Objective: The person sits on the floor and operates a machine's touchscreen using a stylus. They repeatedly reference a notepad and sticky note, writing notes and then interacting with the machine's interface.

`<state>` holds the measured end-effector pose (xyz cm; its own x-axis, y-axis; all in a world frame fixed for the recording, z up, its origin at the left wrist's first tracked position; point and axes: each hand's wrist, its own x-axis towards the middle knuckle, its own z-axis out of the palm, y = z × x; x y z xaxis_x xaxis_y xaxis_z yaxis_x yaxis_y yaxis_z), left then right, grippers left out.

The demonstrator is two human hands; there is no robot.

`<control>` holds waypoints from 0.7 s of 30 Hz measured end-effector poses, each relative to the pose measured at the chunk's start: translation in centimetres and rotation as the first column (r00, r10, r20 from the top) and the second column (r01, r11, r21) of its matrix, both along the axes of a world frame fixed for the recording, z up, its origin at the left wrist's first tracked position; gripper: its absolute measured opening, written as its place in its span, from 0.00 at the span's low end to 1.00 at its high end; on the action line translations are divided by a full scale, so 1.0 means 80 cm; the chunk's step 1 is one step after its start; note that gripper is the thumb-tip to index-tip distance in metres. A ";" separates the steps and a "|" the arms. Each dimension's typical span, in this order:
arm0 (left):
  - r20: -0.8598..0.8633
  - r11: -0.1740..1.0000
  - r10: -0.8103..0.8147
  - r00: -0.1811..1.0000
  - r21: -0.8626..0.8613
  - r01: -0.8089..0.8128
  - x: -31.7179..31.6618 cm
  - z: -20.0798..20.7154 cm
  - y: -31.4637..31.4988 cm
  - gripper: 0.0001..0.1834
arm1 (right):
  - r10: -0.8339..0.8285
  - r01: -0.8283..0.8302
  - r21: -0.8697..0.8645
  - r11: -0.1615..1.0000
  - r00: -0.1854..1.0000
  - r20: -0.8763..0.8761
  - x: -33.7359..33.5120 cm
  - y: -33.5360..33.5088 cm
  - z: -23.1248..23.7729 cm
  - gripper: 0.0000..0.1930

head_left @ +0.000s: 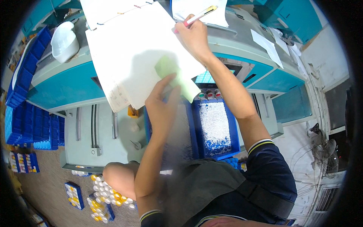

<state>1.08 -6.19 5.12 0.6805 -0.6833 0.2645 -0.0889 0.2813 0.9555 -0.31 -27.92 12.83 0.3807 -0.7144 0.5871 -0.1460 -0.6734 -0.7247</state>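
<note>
- Task's things first: the white sheets (pixel 121 45) sit far and centre-left, their near corner jutting out past the far machine's edge.
- The green slip (pixel 184 85) lies over their near right part, its near end reaching beyond the sheets.
- The pen (pixel 203 13), white with pink and yellow ends, is at the sheets' far right edge; we cannot tell if its tip touches paper.
- Our hands are apart: right hand (pixel 194 37) closed round the pen, left hand (pixel 163 104) with fingers at the green slip. Pinching or only pressing, we cannot tell.
- Doing it well, in our judgement: press the slip and sheets flat with the left fingers, keep the pen grip light, and rest the right wrist on firm backing, since the overhanging paper may sag or slide.
- Surface: the teal and grey machine (pixel 64 87) runs across the far side, with a lit screen (pixel 205 77) and push buttons (pixel 210 94) near the right forearm.
- Nearer: blue bins, the right one full of white bits (pixel 214 125); a pale table (pixel 104 132) to their left.
- Room: blue trays (pixel 30 77) and a white tub (pixel 65 42) left, white and yellow containers (pixel 107 193) on the floor, a fan (pixel 328 153) right.
</note>
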 end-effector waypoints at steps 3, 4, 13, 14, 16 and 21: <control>0.028 1.000 -0.011 1.000 0.012 0.011 0.000 -0.002 0.000 0.19 | 0.002 -0.002 0.013 1.000 1.000 0.007 -0.001 0.003 0.003 0.13; 0.042 0.999 -0.015 0.999 0.037 0.013 0.000 -0.002 0.001 0.18 | 0.002 -0.002 0.019 1.000 1.000 0.006 -0.001 0.003 0.003 0.13; 0.040 0.994 0.020 0.999 0.111 -0.025 -0.014 0.002 0.013 0.17 | 0.018 -0.020 0.054 0.998 0.999 0.043 0.004 -0.004 -0.002 0.12; 0.044 0.993 0.025 0.999 0.118 -0.030 -0.014 0.002 0.015 0.17 | 0.015 -0.018 0.069 0.997 0.999 0.045 0.005 -0.005 -0.002 0.12; 0.053 0.990 0.038 0.998 0.136 -0.045 -0.014 0.003 0.017 0.17 | 0.015 -0.018 0.048 0.999 0.998 0.053 0.005 -0.006 -0.002 0.13; 0.059 0.993 0.013 0.998 0.117 -0.020 -0.015 0.002 0.024 0.17 | 0.018 -0.018 0.055 0.998 1.000 0.004 0.001 -0.006 -0.002 0.12</control>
